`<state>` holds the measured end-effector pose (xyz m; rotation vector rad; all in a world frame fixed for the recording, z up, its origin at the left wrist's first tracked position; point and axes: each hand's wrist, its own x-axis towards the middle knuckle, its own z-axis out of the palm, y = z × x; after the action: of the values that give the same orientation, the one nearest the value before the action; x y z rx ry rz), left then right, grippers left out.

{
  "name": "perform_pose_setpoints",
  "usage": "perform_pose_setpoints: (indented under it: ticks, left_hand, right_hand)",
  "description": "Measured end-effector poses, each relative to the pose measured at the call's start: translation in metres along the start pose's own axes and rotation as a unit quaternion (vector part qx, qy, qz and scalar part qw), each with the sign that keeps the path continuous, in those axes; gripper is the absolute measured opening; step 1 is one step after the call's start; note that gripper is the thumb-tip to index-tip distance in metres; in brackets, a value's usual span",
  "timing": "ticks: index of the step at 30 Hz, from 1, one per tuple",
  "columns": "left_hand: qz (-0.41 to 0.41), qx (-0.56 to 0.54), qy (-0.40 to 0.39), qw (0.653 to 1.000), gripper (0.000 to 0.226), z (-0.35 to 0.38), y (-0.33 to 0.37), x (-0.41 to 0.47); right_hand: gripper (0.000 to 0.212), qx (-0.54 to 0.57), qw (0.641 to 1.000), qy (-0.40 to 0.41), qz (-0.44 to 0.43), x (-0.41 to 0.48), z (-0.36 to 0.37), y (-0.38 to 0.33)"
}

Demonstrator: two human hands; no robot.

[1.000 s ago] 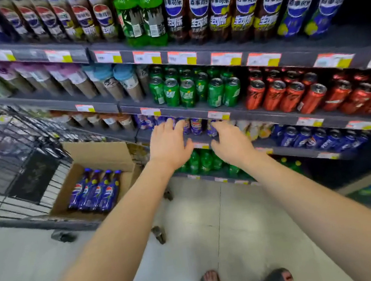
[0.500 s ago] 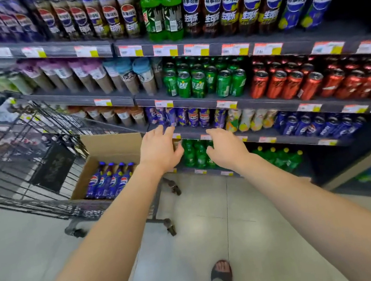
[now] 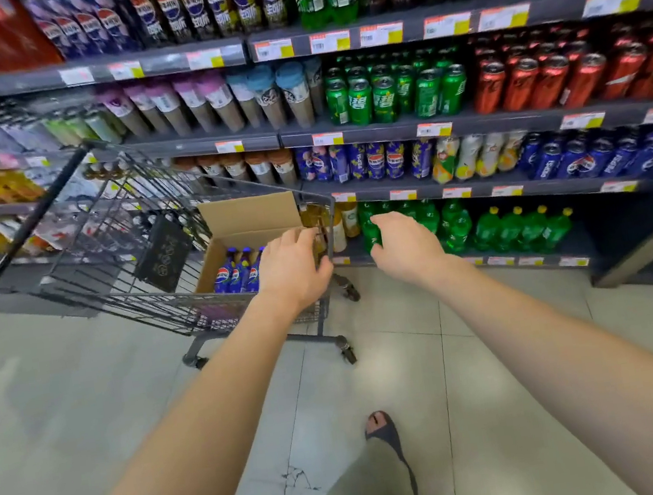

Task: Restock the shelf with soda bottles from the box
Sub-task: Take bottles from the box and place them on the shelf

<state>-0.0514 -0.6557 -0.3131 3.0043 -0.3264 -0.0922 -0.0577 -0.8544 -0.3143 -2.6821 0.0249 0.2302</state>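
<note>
Head view: I see cart (image 3: 115, 251), box (image 3: 249, 214) inside its right end, soda bottles (image 3: 236, 274) lying in box. Left hand (image 3: 294, 268) over cart's right end, fingers loose, empty. Right hand (image 3: 404, 244) just right of cart, relaxed, empty, before shelf (image 3: 508, 119).

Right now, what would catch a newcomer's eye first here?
Two bare forearms stretch up the middle: the left hand at the front corner of the wire cart, the right hand open before the lowest green bottles. Left of them, a cardboard box in that cart holds blue soda bottles.
</note>
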Motion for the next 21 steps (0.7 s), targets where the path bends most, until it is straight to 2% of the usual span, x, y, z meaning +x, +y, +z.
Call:
perform_pose_setpoints:
  ticks: [5,9,14,18,21]
  left_hand:
    - [-0.032,-0.008,0.009,0.999,0.055,-0.009,-0.048,-0.013]
    - [-0.052,-0.019,0.013,0.998,0.055,-0.011,-0.097,-0.012]
    - [-0.072,-0.029,0.006,0.997,0.054,-0.001,-0.185,0.009]
    - [-0.073,-0.029,-0.009,0.997,0.056,0.008,-0.263,0.035]
    - [-0.077,-0.026,-0.027,0.996,0.052,0.018,-0.319,0.057]
  right_hand:
    - [0.047,-0.014,1.000,-0.006,-0.013,0.005,0.018,-0.045]
    - [0.048,-0.014,1.000,-0.013,-0.025,0.025,0.037,-0.086]
    - [0.043,-0.017,0.999,-0.036,-0.022,0.070,0.076,-0.144]
    - [0.055,-0.008,0.998,-0.062,0.001,0.116,0.115,-0.197]
    - [0.054,-0.005,0.997,-0.079,0.023,0.148,0.145,-0.233]
